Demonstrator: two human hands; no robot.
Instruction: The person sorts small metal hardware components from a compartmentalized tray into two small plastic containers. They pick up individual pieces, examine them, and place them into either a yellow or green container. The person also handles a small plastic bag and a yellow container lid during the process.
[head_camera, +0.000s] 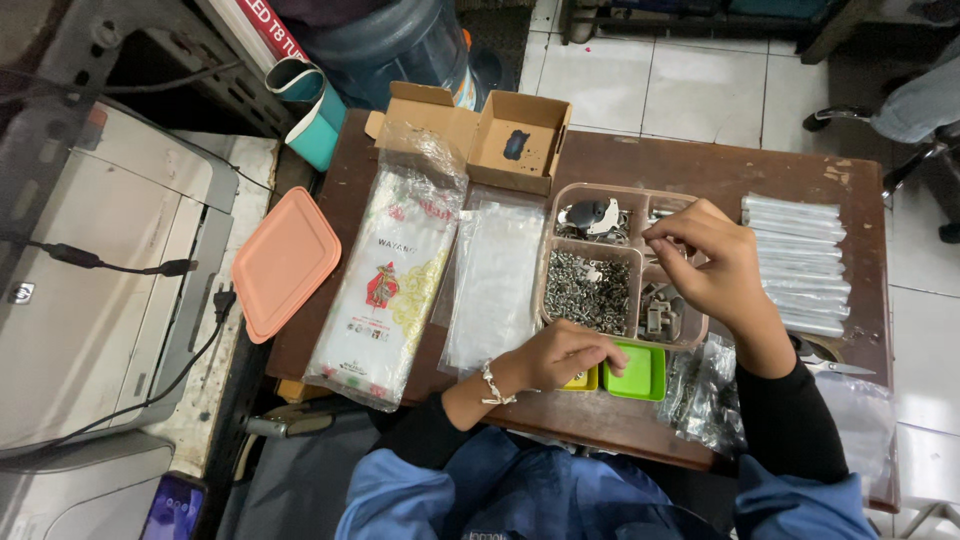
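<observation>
A pinkish divided tray (547, 262) on the brown table (700, 165) holds several small metal parts in its compartments. My right hand (712, 262) hovers over the tray's right side, fingertips pinched together; whether a small part sits between them I cannot tell. My left hand (565, 352) rests at the tray's near edge, fingers curled over a small yellow dish (582, 381) beside a green dish (640, 372). A bracelet is on my left wrist.
Clear plastic bags (495, 280) and a printed bag pack (385, 285) lie left of the tray. An open cardboard box (510, 140) stands behind. Filled clear packets (800, 262) are stacked at right, with scissors (835, 365) and bagged parts (705, 395) nearby. A salmon lid (283, 262) and printer (90, 270) sit left.
</observation>
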